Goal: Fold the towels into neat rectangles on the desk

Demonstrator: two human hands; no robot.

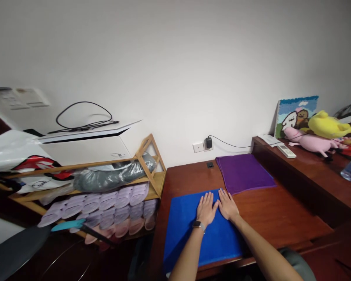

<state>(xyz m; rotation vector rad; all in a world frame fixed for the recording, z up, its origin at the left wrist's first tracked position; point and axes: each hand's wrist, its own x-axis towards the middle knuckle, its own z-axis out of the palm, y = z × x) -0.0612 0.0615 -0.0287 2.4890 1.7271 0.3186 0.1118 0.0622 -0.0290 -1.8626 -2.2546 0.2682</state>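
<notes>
A blue cloth (pixel 181 222) lies spread flat on the brown wooden desk (pixel 187 179), its near edge by the desk's front. My left hand (pixel 206 210) rests palm down on the cloth's upper middle, fingers stretched forward; a watch (pixel 199 224) is on that wrist. Just right of it, my right hand (pixel 228 206) also lies flat at the cloth's upper right edge, fingers extended. The two thumbs are close together. Beyond my right hand, a purple cloth (pixel 245 173) lies flat at the back of the desk.
At left stands a wooden rack (pixel 155 179) with rows of lilac slippers (pixel 117 199) and a white box (pixel 87 150) on top. A raised ledge at right holds a remote control (pixel 286 151), plush toys (pixel 330 127) and a picture (pixel 295 115). A black plug (pixel 208 142) sits in the wall.
</notes>
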